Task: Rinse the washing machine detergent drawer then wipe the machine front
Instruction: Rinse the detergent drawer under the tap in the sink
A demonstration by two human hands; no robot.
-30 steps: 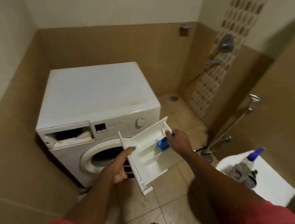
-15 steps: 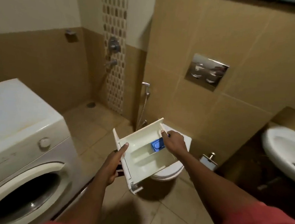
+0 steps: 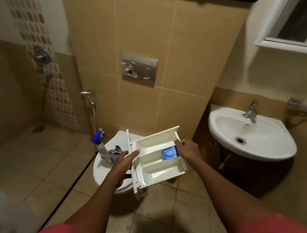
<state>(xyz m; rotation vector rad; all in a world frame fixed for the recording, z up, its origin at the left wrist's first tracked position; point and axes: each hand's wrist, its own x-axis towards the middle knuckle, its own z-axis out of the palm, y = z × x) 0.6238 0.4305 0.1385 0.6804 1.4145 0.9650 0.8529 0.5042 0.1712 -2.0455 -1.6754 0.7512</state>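
Basin [image 3: 253, 153] at 2 o'clock from centre. Toilet lid [image 3: 103, 171] at 9 o'clock.

Centre frame: detergent drawer [image 3: 156, 165] held in air, out of machine.

Left hand [image 3: 124, 162] clamped on its 9 o'clock wall, thumb over edge. Right hand [image 3: 187, 151] clamped on its 1 o'clock corner.

Spray bottle [image 3: 102, 149] and checked cloth [image 3: 115, 153] on lid. Tap [image 3: 251, 110] at basin rear.

Judged step: rinse not begun. Next move: bring drawer under tap, free one hand to open it.

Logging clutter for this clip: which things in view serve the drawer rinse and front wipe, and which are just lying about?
Job: detergent drawer, gripped by left hand and right hand; washbasin and tap, for rinsing; spray bottle and checked cloth, likely for wiping.

Just there: toilet, flush plate, hand shower, shower mixer.
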